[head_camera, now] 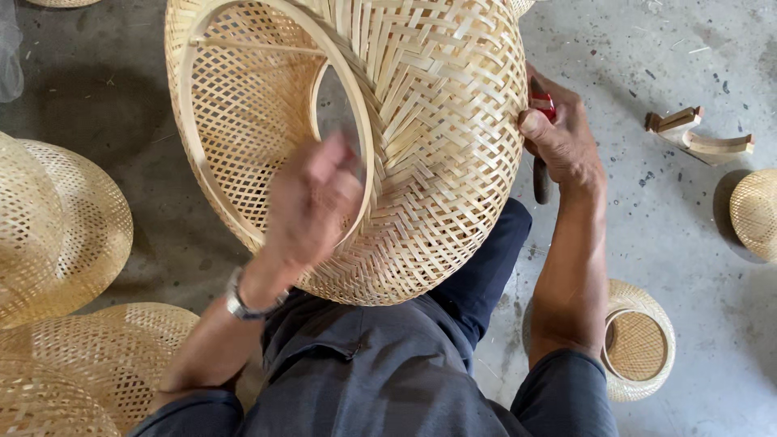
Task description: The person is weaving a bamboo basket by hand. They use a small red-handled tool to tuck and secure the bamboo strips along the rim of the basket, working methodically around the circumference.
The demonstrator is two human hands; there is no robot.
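Note:
A large woven bamboo lampshade [437, 121] rests tilted on my lap, its open ring rim facing left. My left hand [312, 202], blurred with motion, is at the rim's lower edge with fingers curled on the hoop. A metal watch sits on that wrist. My right hand [562, 133] presses against the shade's right side and grips a red-handled tool [541, 103], whose dark end hangs below the hand.
Several woven bamboo shades [57, 235] are stacked at the left. A small woven basket [639, 344] stands by my right elbow, another [757, 212] at the right edge. Curved wooden pieces [700, 139] lie on the grey concrete floor [696, 267].

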